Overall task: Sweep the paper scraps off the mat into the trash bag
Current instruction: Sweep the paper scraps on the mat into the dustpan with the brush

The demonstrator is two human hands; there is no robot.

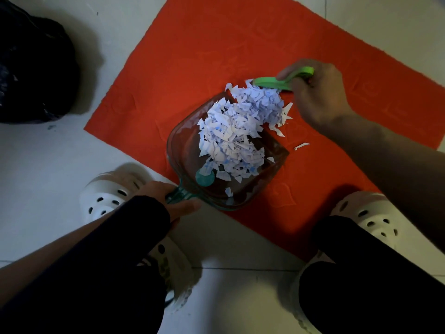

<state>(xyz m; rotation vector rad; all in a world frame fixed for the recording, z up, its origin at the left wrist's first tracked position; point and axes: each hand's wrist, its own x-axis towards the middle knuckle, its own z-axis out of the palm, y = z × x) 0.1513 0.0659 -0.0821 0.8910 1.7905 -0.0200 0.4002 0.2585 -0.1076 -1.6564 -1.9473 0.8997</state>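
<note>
Pale tiled floor and white clogs around the work area

A light tiled floor [48, 150] filled the frame's edges, with a dark grout line running across the lower part. A white perforated clog [108, 191] sat at lower left of centre, and a second white clog [370, 218] at lower right. Dark trouser legs [361, 285] covered the bottom corners of the frame.
</note>
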